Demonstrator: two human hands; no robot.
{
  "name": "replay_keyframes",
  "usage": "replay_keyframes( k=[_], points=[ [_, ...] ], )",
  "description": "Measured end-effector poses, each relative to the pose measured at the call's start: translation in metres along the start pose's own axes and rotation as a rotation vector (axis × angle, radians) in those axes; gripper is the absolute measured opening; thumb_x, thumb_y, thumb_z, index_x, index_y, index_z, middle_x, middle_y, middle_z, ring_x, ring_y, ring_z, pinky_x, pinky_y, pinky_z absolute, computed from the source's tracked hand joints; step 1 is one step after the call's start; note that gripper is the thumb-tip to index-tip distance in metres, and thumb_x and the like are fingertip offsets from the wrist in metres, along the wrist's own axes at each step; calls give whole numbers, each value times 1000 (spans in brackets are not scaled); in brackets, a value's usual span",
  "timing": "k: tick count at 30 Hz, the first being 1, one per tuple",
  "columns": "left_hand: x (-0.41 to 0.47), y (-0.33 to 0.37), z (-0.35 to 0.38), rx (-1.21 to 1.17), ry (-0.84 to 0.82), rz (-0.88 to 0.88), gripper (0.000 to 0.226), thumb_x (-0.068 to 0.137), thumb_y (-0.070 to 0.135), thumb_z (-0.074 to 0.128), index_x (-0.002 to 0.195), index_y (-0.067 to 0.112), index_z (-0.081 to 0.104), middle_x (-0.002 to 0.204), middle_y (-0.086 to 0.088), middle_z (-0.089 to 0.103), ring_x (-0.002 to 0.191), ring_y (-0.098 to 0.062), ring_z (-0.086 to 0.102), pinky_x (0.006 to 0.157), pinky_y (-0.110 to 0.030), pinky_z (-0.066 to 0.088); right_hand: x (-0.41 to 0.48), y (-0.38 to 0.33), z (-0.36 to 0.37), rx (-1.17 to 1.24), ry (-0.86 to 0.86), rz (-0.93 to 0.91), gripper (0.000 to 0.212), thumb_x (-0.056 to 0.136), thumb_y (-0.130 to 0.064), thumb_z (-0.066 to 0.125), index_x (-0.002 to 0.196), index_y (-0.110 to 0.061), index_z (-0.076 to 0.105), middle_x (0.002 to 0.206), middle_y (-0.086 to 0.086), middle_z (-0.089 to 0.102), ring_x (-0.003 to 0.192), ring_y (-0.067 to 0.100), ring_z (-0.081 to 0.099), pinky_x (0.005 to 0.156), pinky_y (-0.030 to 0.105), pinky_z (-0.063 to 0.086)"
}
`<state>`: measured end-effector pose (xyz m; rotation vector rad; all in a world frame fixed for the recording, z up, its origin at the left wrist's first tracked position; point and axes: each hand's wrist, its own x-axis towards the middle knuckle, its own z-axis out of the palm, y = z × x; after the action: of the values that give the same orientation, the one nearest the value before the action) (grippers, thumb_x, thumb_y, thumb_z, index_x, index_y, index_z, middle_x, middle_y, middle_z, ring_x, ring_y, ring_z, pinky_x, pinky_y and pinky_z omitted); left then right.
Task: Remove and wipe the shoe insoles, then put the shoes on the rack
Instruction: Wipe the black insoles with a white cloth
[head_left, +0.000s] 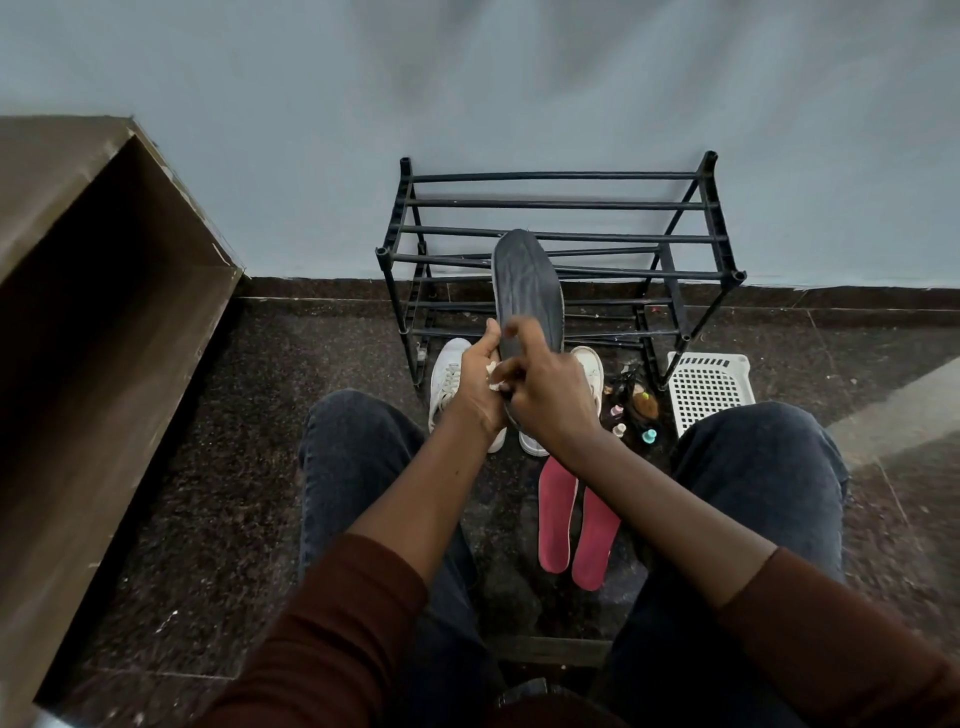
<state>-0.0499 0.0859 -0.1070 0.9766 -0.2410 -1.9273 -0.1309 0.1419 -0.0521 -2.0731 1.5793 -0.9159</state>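
1. The person sits with knees apart in dark jeans, both forearms reaching forward over the dark speckled floor (208, 415).
2. The left hand (475, 387) has its fingers curled round the lower part of a dark grey insole (527, 286), and a scrap of white cloth (496, 376) shows against its palm.
3. The right hand (545, 395) lies over the heel end of the same insole with its fingers bent; the fingertips are blurred, so I cannot tell whether it grips the insole, the cloth or both.
4. The insole stands nearly upright, toe end up, in front of the black rack (561, 228), whose bars carry no shoes.
5. Two white shoes sit on the floor just in front of the rack: the left shoe (448, 379) is partly hidden by the left wrist, and the right shoe (589, 369) peeks out behind the right hand.
6. Two pink insoles (576, 519) lie side by side on the floor between the knees.
7. A white perforated basket (709, 389) rests to the right of the rack, with a few small bottles (634, 421) near it.
8. A brown cabinet (93, 312) stands at the left.
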Motion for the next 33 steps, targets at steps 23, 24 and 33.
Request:
replay_keyframes(
  k=[23, 24, 33],
  points=[
    [1, 0, -9, -45, -66, 2, 66, 98, 56, 26, 116, 1, 58, 115, -20, 59, 101, -32, 62, 87, -41, 53, -13, 7, -8, 87, -176, 27, 50, 70, 13, 54, 114, -10, 45, 76, 1, 71, 71, 21, 65, 63, 28, 51],
    [3, -1, -11, -32, -64, 14, 69, 98, 56, 23, 116, 0, 60, 113, -21, 62, 99, -32, 63, 87, -41, 53, -16, 7, -9, 71, -198, 10, 51, 70, 13, 53, 114, -10, 45, 76, 1, 71, 71, 21, 66, 63, 28, 51],
    [11, -21, -20, -133, -117, 38, 65, 56, 32, 87, 112, 6, 67, 99, -7, 47, 92, -20, 46, 112, -31, 20, 17, 18, -4, 6, 6, 142, 40, 73, 9, 53, 109, -8, 45, 74, 1, 71, 67, 26, 64, 56, 30, 48]
  ],
)
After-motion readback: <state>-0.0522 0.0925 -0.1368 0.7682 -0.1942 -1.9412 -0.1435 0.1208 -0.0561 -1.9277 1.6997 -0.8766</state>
